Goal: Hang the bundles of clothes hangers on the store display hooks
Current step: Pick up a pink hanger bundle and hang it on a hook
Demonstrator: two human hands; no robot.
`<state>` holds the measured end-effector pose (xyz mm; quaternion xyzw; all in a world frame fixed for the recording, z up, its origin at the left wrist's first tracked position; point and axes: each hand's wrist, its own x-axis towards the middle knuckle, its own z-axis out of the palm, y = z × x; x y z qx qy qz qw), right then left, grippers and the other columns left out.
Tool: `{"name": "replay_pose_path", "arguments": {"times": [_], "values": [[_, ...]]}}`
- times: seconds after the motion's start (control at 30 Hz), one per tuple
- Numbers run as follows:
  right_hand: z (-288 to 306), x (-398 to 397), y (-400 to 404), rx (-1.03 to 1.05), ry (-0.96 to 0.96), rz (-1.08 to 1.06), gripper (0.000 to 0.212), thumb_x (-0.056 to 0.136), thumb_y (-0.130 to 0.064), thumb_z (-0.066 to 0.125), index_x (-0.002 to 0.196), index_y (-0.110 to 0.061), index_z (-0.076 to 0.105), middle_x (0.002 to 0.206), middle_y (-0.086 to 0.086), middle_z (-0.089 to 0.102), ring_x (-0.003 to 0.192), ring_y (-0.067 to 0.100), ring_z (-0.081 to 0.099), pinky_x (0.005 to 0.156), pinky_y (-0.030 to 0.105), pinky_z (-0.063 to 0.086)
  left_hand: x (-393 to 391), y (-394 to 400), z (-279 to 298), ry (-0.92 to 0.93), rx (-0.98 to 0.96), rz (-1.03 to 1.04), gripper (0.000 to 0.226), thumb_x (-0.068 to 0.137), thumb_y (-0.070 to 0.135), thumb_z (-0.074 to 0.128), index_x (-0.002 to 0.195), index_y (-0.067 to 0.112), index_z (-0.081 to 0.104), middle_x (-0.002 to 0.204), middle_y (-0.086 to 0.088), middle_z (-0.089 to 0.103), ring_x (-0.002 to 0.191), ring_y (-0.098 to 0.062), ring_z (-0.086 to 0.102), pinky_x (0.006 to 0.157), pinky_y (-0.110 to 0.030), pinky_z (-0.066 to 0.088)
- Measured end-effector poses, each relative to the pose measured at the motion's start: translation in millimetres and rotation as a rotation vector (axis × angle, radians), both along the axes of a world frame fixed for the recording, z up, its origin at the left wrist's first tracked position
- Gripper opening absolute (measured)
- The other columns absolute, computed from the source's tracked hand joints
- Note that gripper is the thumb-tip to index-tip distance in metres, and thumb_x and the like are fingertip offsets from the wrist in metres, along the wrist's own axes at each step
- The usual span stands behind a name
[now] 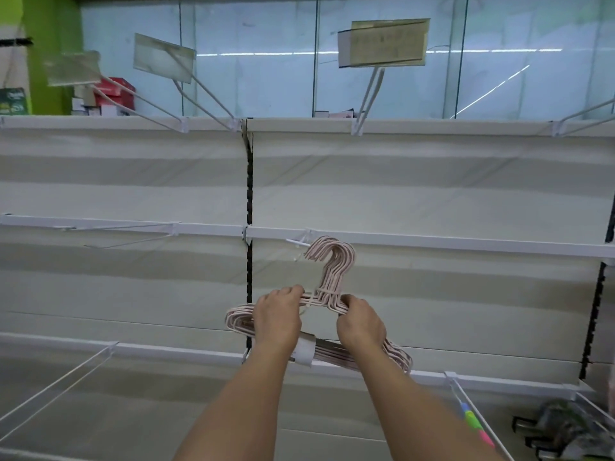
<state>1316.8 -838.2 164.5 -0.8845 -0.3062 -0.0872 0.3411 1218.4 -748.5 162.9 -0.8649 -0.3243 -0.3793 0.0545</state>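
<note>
A pale display wall (399,181) with white rails is seen ahead, wire display hooks (301,242) jutting from the middle rail. A bundle of pink hangers (329,277) is held up before it, its hook ends raised just beside a middle-rail hook. The bundle's shoulders are gripped by the left hand (278,314) and the right hand (361,322), fingers curled round the wires.

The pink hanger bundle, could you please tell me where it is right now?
In the head view, the pink hanger bundle sits at centre, gripped by the left hand and right hand, its hooks raised beside the display hook on the middle rail.
</note>
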Motion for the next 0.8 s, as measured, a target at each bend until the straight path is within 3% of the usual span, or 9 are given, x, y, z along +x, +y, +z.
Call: {"name": "replay_pose_path", "arguments": {"times": [0.13,0.23,0.3,0.4,0.53,0.7,0.8], "values": [[-10,1,20,0.077,-0.005,0.005,0.055,0.086,-0.002,0.038,0.133,-0.029,0.05,0.124,0.005,0.057,0.116,0.029,0.053,0.094,0.038,0.045,1,21,0,-0.021,0.063,-0.063,0.039,0.083,0.004,0.043,0.114,0.022,0.059,0.108,0.004,0.066,0.102,-0.02,0.059,0.085,-0.029,0.039],[-14,-1,32,0.118,-0.007,0.016,0.055,0.086,-0.001,0.039,0.133,-0.028,0.049,0.124,0.005,0.055,0.115,0.03,0.053,0.094,0.038,0.044,2,36,-4,-0.064,0.156,-0.073,0.036,0.066,0.01,0.037,0.082,0.019,0.068,0.075,0.003,0.07,0.066,-0.021,0.066,0.062,-0.029,0.049],[-18,-2,41,0.134,0.006,0.044,0.053,0.086,-0.002,0.04,0.132,-0.027,0.049,0.123,0.006,0.055,0.114,0.031,0.052,0.093,0.038,0.044,1,46,-9,-0.064,0.205,-0.067,0.035,0.062,0.01,0.038,0.076,0.018,0.069,0.068,0.002,0.068,0.059,-0.021,0.064,0.058,-0.029,0.05],[-23,-4,52,0.157,0.037,0.079,0.049,0.084,-0.002,0.042,0.127,-0.025,0.052,0.119,0.006,0.056,0.111,0.031,0.053,0.091,0.039,0.046,-2,55,-9,-0.071,0.237,-0.057,0.027,0.058,0.003,0.058,0.079,0.016,0.07,0.072,0.0,0.068,0.063,-0.023,0.065,0.061,-0.03,0.051],[-26,-3,64,0.165,0.047,0.133,0.039,0.088,-0.005,0.042,0.121,-0.022,0.053,0.116,0.008,0.056,0.107,0.033,0.055,0.089,0.042,0.047,-1,64,-10,-0.092,0.224,-0.055,0.041,0.048,0.0,0.08,0.085,0.015,0.072,0.082,-0.002,0.072,0.071,-0.022,0.067,0.068,-0.033,0.053],[-23,5,70,0.125,0.02,0.144,0.035,0.091,-0.008,0.04,0.119,-0.023,0.054,0.114,0.008,0.055,0.104,0.033,0.056,0.083,0.04,0.048,5,73,-12,-0.097,0.254,-0.054,0.039,0.051,0.004,0.081,0.086,0.018,0.072,0.088,0.001,0.072,0.077,-0.02,0.068,0.07,-0.032,0.053],[-23,11,73,0.097,0.015,0.153,0.035,0.091,-0.009,0.039,0.119,-0.022,0.054,0.113,0.009,0.057,0.104,0.032,0.056,0.08,0.038,0.046,1,74,-3,-0.055,0.211,-0.08,0.043,0.063,0.004,0.07,0.103,0.022,0.067,0.105,0.005,0.069,0.096,-0.017,0.065,0.087,-0.032,0.046]]}}
